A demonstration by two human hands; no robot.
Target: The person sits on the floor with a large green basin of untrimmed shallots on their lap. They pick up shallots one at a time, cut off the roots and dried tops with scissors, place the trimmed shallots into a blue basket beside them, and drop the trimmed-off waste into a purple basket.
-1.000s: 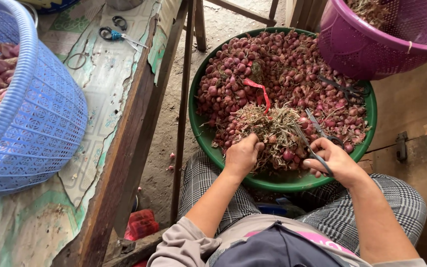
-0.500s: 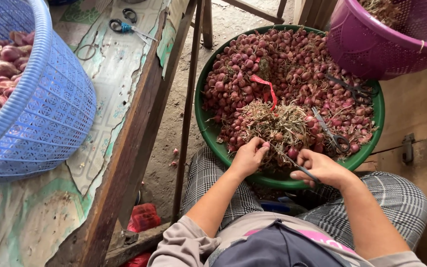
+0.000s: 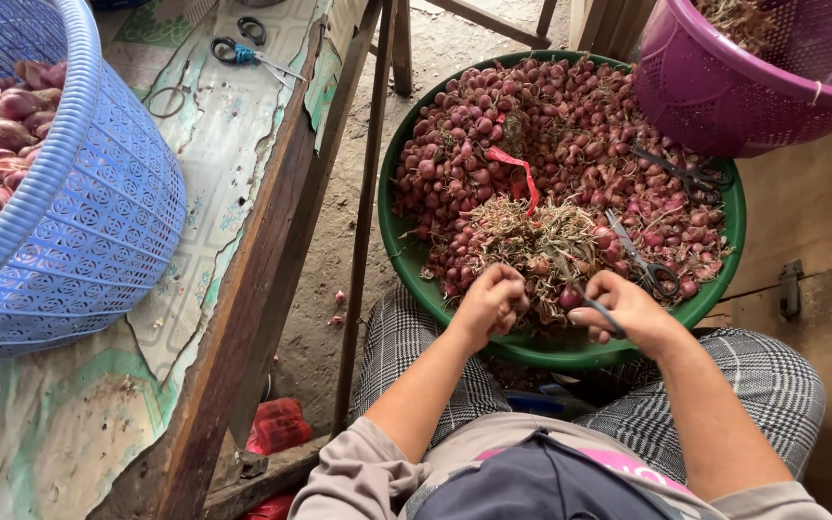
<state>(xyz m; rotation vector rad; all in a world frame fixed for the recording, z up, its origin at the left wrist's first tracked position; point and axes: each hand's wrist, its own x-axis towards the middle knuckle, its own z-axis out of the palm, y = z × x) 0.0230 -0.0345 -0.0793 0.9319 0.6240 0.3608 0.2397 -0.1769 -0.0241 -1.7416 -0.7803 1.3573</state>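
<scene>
Green basin (image 3: 414, 260) on our lap held the shallots (image 3: 551, 125). Our left hand (image 3: 489, 303) was closed on a rooted bunch (image 3: 541, 246); our right hand (image 3: 628, 310) gripped what looked like scissors (image 3: 597, 310). Trimming was in hand; the next cut called for blades at the roots.

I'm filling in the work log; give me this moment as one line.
left hand: closed on shallot bunch | right hand: gripping dark scissors | green basin: full of shallots, on lap
</scene>
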